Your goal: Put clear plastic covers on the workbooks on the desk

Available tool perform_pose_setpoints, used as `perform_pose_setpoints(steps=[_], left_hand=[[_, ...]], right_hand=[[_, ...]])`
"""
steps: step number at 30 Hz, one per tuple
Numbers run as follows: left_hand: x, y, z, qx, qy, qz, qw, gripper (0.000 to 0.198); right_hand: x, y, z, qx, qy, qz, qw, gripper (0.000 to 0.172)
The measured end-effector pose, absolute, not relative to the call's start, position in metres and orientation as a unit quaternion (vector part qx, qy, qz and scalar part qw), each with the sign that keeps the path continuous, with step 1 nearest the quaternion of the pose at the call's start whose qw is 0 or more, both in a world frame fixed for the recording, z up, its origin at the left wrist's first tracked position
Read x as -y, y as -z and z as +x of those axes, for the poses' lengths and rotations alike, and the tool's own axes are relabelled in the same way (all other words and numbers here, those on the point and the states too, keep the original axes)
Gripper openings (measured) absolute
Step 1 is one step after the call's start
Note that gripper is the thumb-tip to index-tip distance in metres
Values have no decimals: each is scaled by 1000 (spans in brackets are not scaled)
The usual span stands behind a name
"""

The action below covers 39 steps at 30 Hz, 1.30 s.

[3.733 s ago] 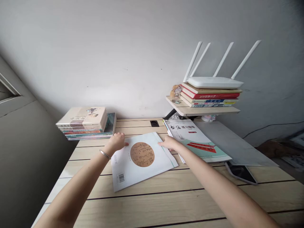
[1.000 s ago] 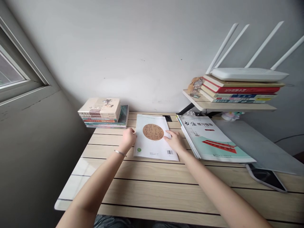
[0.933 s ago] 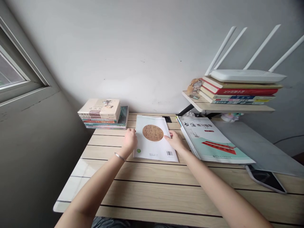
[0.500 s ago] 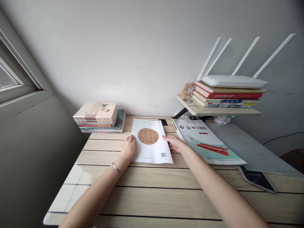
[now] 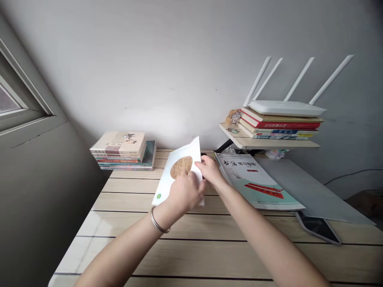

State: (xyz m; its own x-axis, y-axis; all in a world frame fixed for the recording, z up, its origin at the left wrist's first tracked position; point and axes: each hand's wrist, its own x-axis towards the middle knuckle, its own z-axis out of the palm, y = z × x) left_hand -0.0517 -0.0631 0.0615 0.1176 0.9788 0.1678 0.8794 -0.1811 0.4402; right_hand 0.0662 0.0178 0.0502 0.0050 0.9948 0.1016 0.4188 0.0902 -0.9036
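Observation:
A thin white booklet (image 5: 176,169) with a brown round print on its cover is tilted up off the wooden desk (image 5: 191,247), its right side raised. My left hand (image 5: 185,192), with a bangle at the wrist, is closed on the booklet's lower right part. My right hand (image 5: 210,170) grips the booklet's right edge with curled fingers. A pile of green-and-white workbooks (image 5: 257,181) lies flat just to the right of my right hand.
A stack of books (image 5: 121,150) sits at the desk's back left by the wall. A small shelf (image 5: 266,141) at the back right carries several books and a white router (image 5: 285,107). A grey sheet (image 5: 302,185) and a dark phone (image 5: 318,228) lie at the right.
The booklet lay flat with one hand on each side; now its right side is lifted and my left hand has crossed over onto it. Earlier still it was turned and slid toward the wall.

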Motion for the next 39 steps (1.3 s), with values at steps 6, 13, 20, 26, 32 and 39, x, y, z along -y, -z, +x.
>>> perform_pose_setpoints(steps=[6,13,20,26,32,39], left_hand=[[78,-119,-37,-695,-112,703,105,61],[69,-124,-119,-593,-387,644,290,23],[68,-45,-131,-480,-540,388,573,39],[61,2,-127,-687,-322,400,514,32],[47,9,-140,-756,-258,440,410,46],[49,13,-141,-753,-245,468,391,24]], right_hand=[[9,-101,34,658,-231,-575,428,21],[4,-75,73,505,-400,-462,609,40],[2,-22,113,417,-655,-433,457,52],[-8,21,114,406,-624,-564,357,16],[-13,32,121,422,-607,-595,316,15],[-25,40,122,500,-496,-638,313,25]])
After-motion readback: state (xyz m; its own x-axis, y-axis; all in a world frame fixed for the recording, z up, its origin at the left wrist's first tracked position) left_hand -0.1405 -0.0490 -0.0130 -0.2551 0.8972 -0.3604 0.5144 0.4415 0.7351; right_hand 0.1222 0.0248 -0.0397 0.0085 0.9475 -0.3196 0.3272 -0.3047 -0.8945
